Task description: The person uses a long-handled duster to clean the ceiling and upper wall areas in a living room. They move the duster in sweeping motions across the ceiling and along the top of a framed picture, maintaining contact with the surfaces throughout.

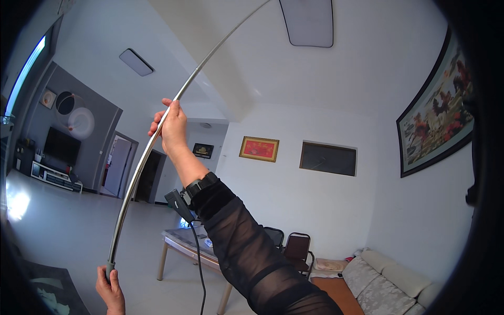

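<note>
A long metal telescopic pole [138, 173] rises from the lower left and runs up past the top edge, where its far end is out of view. My left hand [110, 289] is closed round its grey grip [110, 267] at the bottom. Higher up, my right hand [169, 124] holds the shiny shaft, the thumb lying along it. The right wrist wears a black strap with a small black device [180, 205], from which a cable hangs. Near the pole's upper part is a rectangular ceiling light [309, 23]; whether they touch cannot be seen.
Beyond my right arm stand a table [185, 244] and chairs [297, 248]. A sofa [388, 281] lines the right wall under a large framed picture [437, 110]. A second ceiling light [136, 62] is at upper left, above a television [62, 145].
</note>
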A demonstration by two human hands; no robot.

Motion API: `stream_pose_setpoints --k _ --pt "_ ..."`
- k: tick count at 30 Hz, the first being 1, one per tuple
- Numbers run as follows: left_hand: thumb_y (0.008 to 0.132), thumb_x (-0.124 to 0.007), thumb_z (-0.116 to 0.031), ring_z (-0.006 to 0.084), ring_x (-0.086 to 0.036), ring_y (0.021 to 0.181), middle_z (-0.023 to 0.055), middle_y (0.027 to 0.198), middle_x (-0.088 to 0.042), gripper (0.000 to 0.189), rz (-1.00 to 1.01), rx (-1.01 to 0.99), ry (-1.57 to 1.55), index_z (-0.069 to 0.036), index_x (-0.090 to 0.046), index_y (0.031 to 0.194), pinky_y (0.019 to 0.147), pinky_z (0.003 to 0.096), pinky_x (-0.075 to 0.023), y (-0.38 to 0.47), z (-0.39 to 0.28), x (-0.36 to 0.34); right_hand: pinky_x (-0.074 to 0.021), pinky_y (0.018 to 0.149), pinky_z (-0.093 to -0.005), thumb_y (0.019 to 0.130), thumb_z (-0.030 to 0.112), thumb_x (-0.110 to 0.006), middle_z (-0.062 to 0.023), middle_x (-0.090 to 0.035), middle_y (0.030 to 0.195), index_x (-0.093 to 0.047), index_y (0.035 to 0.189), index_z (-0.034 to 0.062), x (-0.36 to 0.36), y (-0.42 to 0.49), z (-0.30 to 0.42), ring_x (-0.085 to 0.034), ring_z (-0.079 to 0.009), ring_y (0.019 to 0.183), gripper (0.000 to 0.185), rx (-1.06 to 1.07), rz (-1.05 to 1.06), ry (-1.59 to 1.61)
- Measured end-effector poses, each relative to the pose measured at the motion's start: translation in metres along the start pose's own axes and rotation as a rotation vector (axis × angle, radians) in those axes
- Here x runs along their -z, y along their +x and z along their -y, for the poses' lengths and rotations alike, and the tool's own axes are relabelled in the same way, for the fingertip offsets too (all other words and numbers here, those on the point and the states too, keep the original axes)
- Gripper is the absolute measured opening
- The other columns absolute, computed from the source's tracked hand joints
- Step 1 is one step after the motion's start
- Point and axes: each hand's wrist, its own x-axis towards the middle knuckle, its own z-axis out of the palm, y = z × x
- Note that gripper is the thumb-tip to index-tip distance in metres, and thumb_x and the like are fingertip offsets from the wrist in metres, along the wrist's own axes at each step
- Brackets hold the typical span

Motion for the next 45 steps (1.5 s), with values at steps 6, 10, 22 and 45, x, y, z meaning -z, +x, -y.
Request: stream_pose_setpoints --k 6,10,22,45 --pt "0.088 -0.055 -0.024 0.0289 -0.047 0.058 0.0154 0.069 -0.054 0.024 0.091 0.039 0.18 0.0 -0.053 0.088 0.055 0.0382 -0.0402 0.003 -0.004 0.014 -0.0448 0.038 -0.0293 0.096 0.038 -0.022 -0.0054 -0.045 0.061 -0.04 0.11 -0.0005 -0.016 -0.005 0.008 -0.046 -0.0133 0.042 0.045 0.068 0.023 0.007" --pt "0.088 -0.055 -0.024 0.0266 -0.045 0.056 0.0139 0.066 -0.052 0.023 0.087 0.022 0.158 -0.001 -0.053 0.086 0.053 0.0372 -0.039 -0.001 0.007 0.007 -0.0439 0.038 -0.0284 0.096 0.038 -0.022 -0.0053 -0.045 0.061 -0.04 0.109 -0.0008 -0.015 -0.018 0.014 -0.045 -0.0127 0.041 0.044 0.085 -0.003 -0.047" --pt "0.088 -0.055 -0.022 0.024 -0.04 0.054 0.013 0.062 -0.046 0.021 0.148 0.064 0.134 -0.001 -0.052 0.087 0.05 0.0366 -0.0354 -0.038 0.032 0.012 -0.0432 0.037 -0.0266 0.097 0.036 -0.023 -0.0045 -0.045 0.061 -0.041 0.106 -0.0009 -0.007 -0.057 -0.009 -0.046 -0.0115 0.04 0.043 0.039 0.0 -0.116" --pt "0.089 -0.052 -0.027 0.0286 -0.043 0.055 0.0149 0.064 -0.051 0.029 0.153 0.033 0.084 0.001 -0.054 0.093 0.053 0.0391 -0.0379 -0.052 0.052 -0.011 -0.043 0.036 -0.025 0.097 0.035 -0.023 -0.0047 -0.045 0.062 -0.041 0.105 0.0008 0.01 -0.058 -0.021 -0.046 -0.0109 0.041 0.04 0.046 -0.03 -0.146"
